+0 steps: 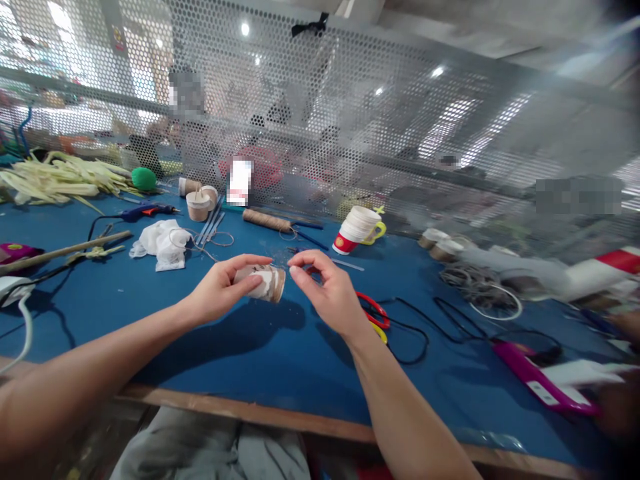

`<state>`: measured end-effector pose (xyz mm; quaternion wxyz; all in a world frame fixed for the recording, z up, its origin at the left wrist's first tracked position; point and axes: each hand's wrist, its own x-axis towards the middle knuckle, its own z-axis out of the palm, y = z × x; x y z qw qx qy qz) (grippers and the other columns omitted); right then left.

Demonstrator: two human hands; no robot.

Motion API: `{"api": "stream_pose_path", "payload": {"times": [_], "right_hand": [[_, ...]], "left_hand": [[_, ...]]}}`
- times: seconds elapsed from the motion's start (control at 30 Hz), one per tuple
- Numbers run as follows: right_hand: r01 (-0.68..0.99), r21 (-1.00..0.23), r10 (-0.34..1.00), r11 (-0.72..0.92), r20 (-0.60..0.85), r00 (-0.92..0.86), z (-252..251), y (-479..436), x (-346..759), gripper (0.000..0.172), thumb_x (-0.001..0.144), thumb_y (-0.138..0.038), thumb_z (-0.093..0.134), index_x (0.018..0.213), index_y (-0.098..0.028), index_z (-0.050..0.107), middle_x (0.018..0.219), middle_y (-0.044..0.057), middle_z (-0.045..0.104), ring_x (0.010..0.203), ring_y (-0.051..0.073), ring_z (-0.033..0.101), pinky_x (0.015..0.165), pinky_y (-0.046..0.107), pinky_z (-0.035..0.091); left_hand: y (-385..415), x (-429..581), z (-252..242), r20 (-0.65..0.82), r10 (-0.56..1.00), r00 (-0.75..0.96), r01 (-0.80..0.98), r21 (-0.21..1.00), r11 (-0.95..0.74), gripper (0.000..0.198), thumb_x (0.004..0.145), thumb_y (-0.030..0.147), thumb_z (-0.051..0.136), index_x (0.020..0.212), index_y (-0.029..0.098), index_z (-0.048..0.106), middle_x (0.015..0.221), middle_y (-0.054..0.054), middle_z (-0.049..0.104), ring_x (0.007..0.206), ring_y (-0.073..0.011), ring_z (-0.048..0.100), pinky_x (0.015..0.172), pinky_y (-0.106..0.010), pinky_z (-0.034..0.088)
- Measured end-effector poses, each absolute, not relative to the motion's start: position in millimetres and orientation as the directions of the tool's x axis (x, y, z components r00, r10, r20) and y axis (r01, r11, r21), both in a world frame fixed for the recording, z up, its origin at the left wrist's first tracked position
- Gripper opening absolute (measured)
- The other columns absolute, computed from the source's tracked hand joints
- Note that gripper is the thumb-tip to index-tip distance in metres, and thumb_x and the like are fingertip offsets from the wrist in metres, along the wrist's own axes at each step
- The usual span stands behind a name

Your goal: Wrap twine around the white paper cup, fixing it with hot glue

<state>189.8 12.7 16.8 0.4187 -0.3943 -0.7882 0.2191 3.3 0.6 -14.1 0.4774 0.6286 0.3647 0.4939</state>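
My left hand (220, 287) is closed around a small cup (273, 285) lying on its side above the blue table (215, 353). The cup is brown with white patches, and a brown band circles its right end. Just off that end, my right hand (327, 287) has its thumb and index finger close together in a pinch. Whatever lies between those fingertips, if anything, is too small to make out. Scissors with red and yellow handles (377, 313) lie beside my right wrist.
Behind are a twine roll (267, 220), stacked paper cups (353, 230), a glue gun (150, 211) and a crumpled white cloth (163, 243). Pale husks (60, 179) lie far left. A purple power strip (540, 377) and black cord lie right. A perforated metal screen (300, 87) bounds the back.
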Motion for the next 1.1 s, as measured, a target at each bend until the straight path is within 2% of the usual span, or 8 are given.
{"api": "stream_pose_path", "payload": {"times": [0.1,0.33,0.53,0.63,0.77,0.83,0.97,1.1], "right_hand": [[0.408,-0.634,0.752,0.657,0.514,-0.414,14,14,188,0.021,0.086,-0.029,0.044,0.092,-0.021,0.062,0.106,0.008,0.059,0.105,0.020,0.051,0.092,0.037,0.038],[0.261,-0.807,0.808,0.530,0.388,-0.443,3,13,180,0.036,0.089,-0.036,0.033,0.094,-0.018,0.064,0.111,0.008,0.058,0.109,0.018,0.051,0.098,0.036,0.035],[0.307,-0.880,0.926,0.362,0.301,-0.230,13,39,193,0.037,0.086,-0.043,0.039,0.092,-0.015,0.061,0.097,0.009,0.065,0.092,0.017,0.059,0.079,0.031,0.047],[0.613,-0.778,0.973,0.138,0.223,0.064,22,69,214,0.033,0.089,-0.037,0.034,0.094,-0.015,0.058,0.098,0.008,0.065,0.083,0.013,0.061,0.069,0.024,0.049],[0.763,-0.642,0.988,-0.072,0.057,0.141,17,103,243,0.020,0.080,-0.026,0.055,0.079,-0.008,0.062,0.089,0.012,0.065,0.086,0.021,0.060,0.072,0.031,0.048],[0.807,-0.569,0.987,-0.155,-0.058,0.149,6,112,251,0.022,0.077,-0.026,0.061,0.087,-0.006,0.062,0.093,0.011,0.063,0.087,0.023,0.059,0.075,0.036,0.048],[0.834,-0.497,0.970,-0.238,-0.172,0.174,-11,119,252,0.033,0.086,-0.032,0.051,0.115,-0.016,0.051,0.115,0.007,0.054,0.097,0.020,0.056,0.079,0.040,0.048],[0.800,-0.556,0.974,-0.225,-0.155,0.166,-10,116,247,0.026,0.084,-0.028,0.054,0.104,-0.012,0.057,0.101,0.008,0.060,0.086,0.018,0.059,0.074,0.035,0.050]], "left_hand": [[-2,4,-14,0.348,0.898,0.269,0.152,0.906,-0.396,0.031,0.079,0.024,0.055,0.109,0.019,0.061,0.096,-0.003,0.067,0.076,-0.0132,0.059,0.069,-0.022,0.045],[-3,3,-16,0.423,0.838,0.346,0.271,0.810,-0.520,0.031,0.082,0.024,0.049,0.111,0.019,0.059,0.109,-0.005,0.065,0.098,-0.0182,0.059,0.087,-0.027,0.042],[-1,3,-16,0.319,0.885,0.340,0.427,0.786,-0.448,0.032,0.083,0.031,0.044,0.107,0.016,0.060,0.096,-0.004,0.068,0.082,-0.0162,0.061,0.074,-0.025,0.044],[0,3,-16,0.274,0.899,0.342,0.465,0.782,-0.415,0.035,0.082,0.034,0.043,0.107,0.015,0.060,0.089,-0.004,0.068,0.071,-0.0148,0.059,0.066,-0.024,0.044],[2,4,-20,0.224,0.903,0.367,0.438,0.814,-0.381,0.036,0.081,0.035,0.044,0.106,0.014,0.060,0.089,-0.004,0.067,0.072,-0.0151,0.058,0.066,-0.025,0.044],[3,4,-22,0.194,0.907,0.373,0.415,0.839,-0.351,0.037,0.080,0.036,0.044,0.105,0.014,0.060,0.091,-0.005,0.067,0.075,-0.0158,0.058,0.068,-0.025,0.044],[7,3,-27,0.150,0.915,0.373,0.412,0.858,-0.308,0.039,0.080,0.039,0.046,0.105,0.014,0.060,0.090,-0.005,0.067,0.073,-0.0161,0.059,0.064,-0.025,0.044],[11,2,-29,0.122,0.924,0.362,0.430,0.858,-0.282,0.040,0.078,0.040,0.047,0.104,0.013,0.061,0.089,-0.006,0.067,0.074,-0.0170,0.059,0.065,-0.025,0.044]]}}
